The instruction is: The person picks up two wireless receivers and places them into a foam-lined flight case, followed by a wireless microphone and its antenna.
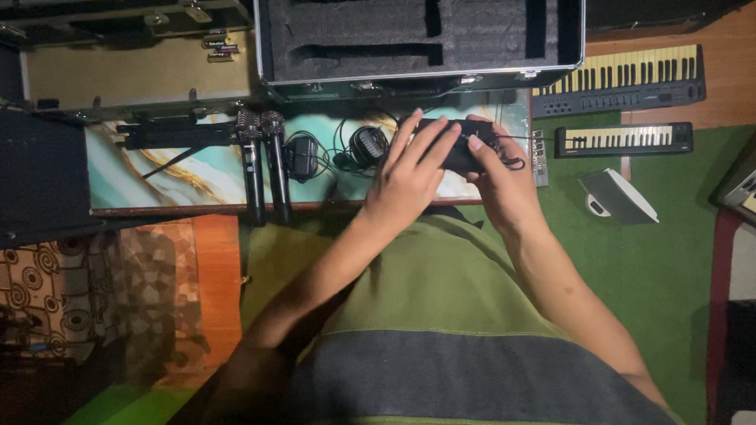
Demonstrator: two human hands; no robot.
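Observation:
Both hands are on a small black box-shaped device with thin black cables, held just above a low marble-patterned table. My left hand lies over its left side with fingers spread along the top. My right hand grips its right end, index finger pressing on top. Two black handheld microphones lie side by side on the table to the left. A black power adapter and a round coiled black cable rest between the microphones and my hands.
An open hard case with black foam cut-outs stands behind the table, a beige-lined open case to its left. Two keyboards and a white wedge-shaped device lie on the green carpet at right.

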